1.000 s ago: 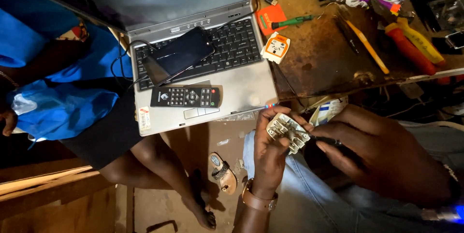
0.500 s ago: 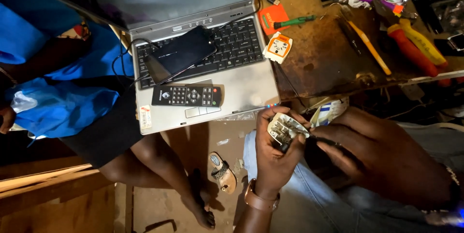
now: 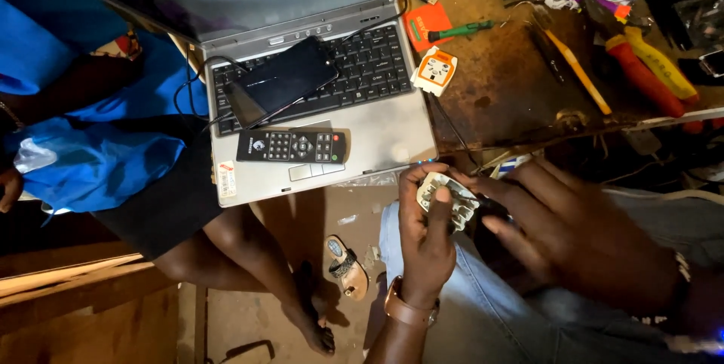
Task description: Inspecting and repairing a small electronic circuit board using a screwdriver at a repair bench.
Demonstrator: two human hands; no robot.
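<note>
Left hand [image 3: 424, 239] grips a small pale plastic part [image 3: 446, 199] over the lap, just below the laptop [image 3: 317, 92] edge. Right hand [image 3: 566, 232] has closed in since a second ago, fingertips now on the part (what it pinches: cannot tell). Remote [image 3: 292, 146] untouched on the laptop.

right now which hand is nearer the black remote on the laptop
Left. The left hand, holding a small pale plastic part, sits just below and right of the black remote. The right hand is farther right, beyond that part.
</note>
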